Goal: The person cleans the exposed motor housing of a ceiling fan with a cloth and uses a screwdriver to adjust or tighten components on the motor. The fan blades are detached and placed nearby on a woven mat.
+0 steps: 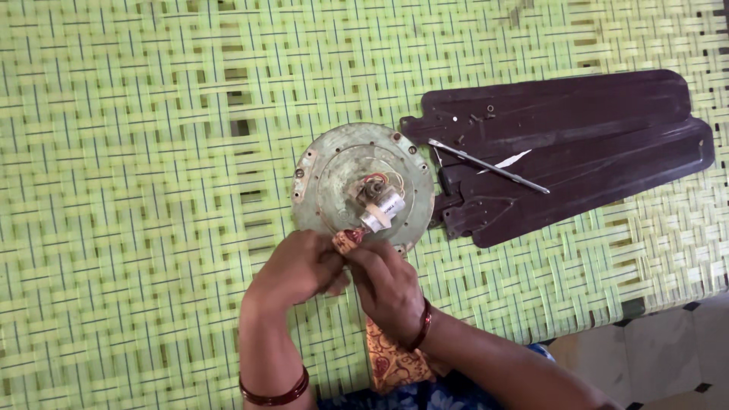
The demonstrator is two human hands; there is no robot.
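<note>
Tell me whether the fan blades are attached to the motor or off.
Off: the dark fan blades lie stacked beside the round motor housing.

Single view, head-worn camera: looks steeply down from above onto a green woven surface (152, 152), at close range. The wearer's forearms enter from the bottom edge; the left hand (300, 269) and right hand (387, 285) sit just below centre. A strip of tiled floor (668, 349) shows at the lower right corner.
</note>
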